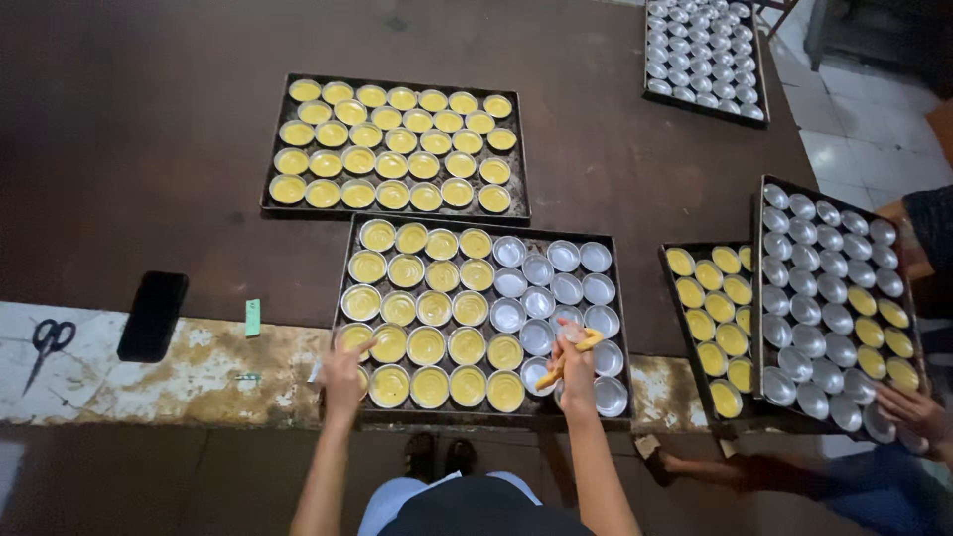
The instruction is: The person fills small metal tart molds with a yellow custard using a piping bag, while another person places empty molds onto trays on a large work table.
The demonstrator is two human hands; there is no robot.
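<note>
A dark baking tray (pixel 623 328) lies in front of me, holding small round metal cups. Its left part has cups filled with yellow batter (pixel 427 345); its right part has bare metal cups (pixel 566 256). My right hand (pixel 573 354) holds a batter-coated tool (pixel 566 361) over a cup near the tray's front right. My left hand (pixel 343 375) rests at the tray's front left corner, fingers on a filled cup there.
A full tray of filled cups (pixel 395 144) lies behind. A tray of bare cups (pixel 703 55) sits far right. Two overlapping trays (pixel 794 298) are at right, with another person's hand (pixel 911 412) on them. A black phone (pixel 153 315) and scissors (pixel 45 342) lie at left.
</note>
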